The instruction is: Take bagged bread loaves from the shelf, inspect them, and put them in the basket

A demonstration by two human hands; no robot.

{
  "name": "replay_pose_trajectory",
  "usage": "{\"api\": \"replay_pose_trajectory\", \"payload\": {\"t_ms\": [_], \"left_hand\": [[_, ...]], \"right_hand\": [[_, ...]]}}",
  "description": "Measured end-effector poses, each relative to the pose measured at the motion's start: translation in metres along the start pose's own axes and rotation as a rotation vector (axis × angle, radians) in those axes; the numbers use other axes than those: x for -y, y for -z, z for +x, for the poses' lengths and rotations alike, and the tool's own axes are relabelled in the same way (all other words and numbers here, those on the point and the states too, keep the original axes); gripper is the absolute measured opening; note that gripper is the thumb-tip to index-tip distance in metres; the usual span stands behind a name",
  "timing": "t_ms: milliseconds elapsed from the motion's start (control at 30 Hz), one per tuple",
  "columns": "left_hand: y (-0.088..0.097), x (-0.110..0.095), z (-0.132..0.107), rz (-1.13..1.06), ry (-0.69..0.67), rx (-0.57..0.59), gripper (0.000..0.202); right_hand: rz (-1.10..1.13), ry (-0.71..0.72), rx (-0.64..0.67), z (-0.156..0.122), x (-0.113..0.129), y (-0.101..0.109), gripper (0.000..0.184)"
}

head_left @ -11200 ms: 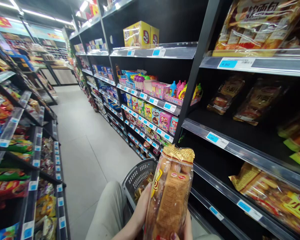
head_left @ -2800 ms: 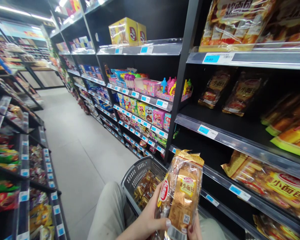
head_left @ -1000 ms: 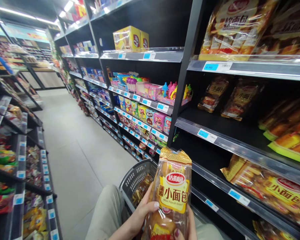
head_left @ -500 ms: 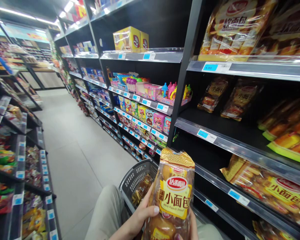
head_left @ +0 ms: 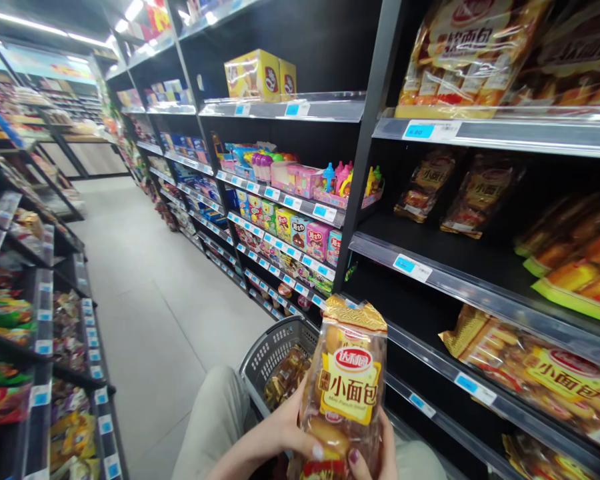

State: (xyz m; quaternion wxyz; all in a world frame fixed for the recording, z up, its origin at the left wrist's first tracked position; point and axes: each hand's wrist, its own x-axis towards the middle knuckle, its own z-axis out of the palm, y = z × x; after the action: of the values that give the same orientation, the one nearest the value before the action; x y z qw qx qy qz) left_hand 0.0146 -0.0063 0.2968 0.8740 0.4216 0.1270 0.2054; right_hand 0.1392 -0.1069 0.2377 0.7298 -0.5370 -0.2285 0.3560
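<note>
A clear bag of mini French bread (head_left: 347,400) with a gold top and a yellow label stands upright between my two hands, above my lap. My left hand (head_left: 293,427) grips its left side, thumb lying across the lower front. On the right edge, my right hand (head_left: 380,453) closes around the bag near its bottom, thumb on the front. Behind the bag sits a grey shopping basket (head_left: 260,357), which holds several gold-brown packets (head_left: 287,373). The bag hides part of the basket's right side.
Close on the right is a black shelf rack with price-tagged edges (head_left: 415,267), bearing large bread bags (head_left: 545,373) and small packets (head_left: 423,187). Candy boxes (head_left: 300,230) fill shelves farther along. A grey tiled aisle (head_left: 145,293) runs between this rack and the left-hand snack shelves (head_left: 45,347).
My left thumb has slid down the front of the bag, and my right thumb now shows more fully. More of the packets in the basket can be seen.
</note>
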Motion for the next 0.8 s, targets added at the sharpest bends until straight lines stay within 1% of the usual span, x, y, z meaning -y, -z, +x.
{"api": "replay_pose_trajectory", "payload": {"t_ms": [67,133,233,300,433,567,700,800], "left_hand": [[0.005,0.006,-0.001,-0.010,0.033,-0.005,0.107],[0.011,0.013,-0.001,-0.026,0.048,-0.049,0.104],[0.016,0.022,-0.002,-0.052,0.024,-0.118,0.097],[0.017,0.024,-0.002,-0.057,0.011,-0.129,0.094],[0.013,0.020,-0.002,-0.066,0.003,-0.134,0.093],[0.009,0.016,-0.003,-0.086,0.008,-0.131,0.094],[0.006,0.013,-0.004,-0.101,-0.018,-0.152,0.098],[0.005,0.011,-0.005,-0.090,-0.019,-0.150,0.096]], "right_hand": [[-0.025,-0.014,-0.011,0.002,0.000,0.001,0.070],[-0.048,-0.051,-0.027,0.004,-0.003,0.003,0.068],[-0.058,-0.101,-0.046,0.006,-0.008,0.005,0.068],[-0.065,-0.106,-0.043,0.006,-0.011,0.006,0.066],[-0.078,-0.135,-0.031,0.005,-0.016,0.006,0.064],[-0.076,-0.129,-0.014,0.005,-0.017,0.007,0.062],[-0.107,-0.145,0.014,0.002,-0.011,0.005,0.059],[-0.073,-0.166,-0.004,-0.001,-0.004,0.000,0.061]]}}
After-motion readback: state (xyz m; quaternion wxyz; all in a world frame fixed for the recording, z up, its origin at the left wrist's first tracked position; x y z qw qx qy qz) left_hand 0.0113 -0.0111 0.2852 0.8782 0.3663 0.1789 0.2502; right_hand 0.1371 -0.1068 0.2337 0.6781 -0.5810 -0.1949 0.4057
